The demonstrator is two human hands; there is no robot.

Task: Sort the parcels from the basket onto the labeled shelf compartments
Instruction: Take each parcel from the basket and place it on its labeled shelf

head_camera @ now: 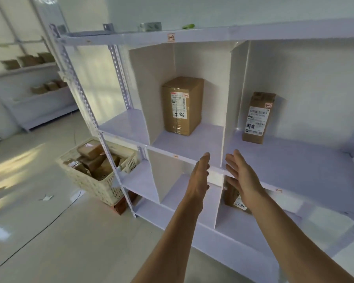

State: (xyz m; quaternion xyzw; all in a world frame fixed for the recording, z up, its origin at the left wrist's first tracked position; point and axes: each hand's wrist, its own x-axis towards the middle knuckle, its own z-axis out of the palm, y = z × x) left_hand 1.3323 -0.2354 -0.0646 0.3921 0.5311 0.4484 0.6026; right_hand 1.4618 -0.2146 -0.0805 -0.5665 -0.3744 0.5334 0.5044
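Head view of a pale shelf unit divided by white upright panels into compartments. Both arms reach in from the lower edge of the frame to its centre. The left hand and the right hand are held near each other with palms facing, fingers straight and together; both are spread flat and hold nothing. They hover in front of the front edge of the middle shelf board, without clear contact. Directly above the hands, in the centre compartment, a tall brown parcel stands upright, well apart from both hands, its white label facing out. To the right of centre, beyond a divider, a narrower parcel stands upright in the neighbouring compartment. In the lower row, a third parcel lies just behind the right hand and wrist, which partly hide it. At lower left of the frame, well apart from the hands, a cream lattice basket sits on the floor beside the shelf's perforated post, holding several brown boxes. A small label marks the top shelf edge. At upper left, a second shelf carries more boxes.
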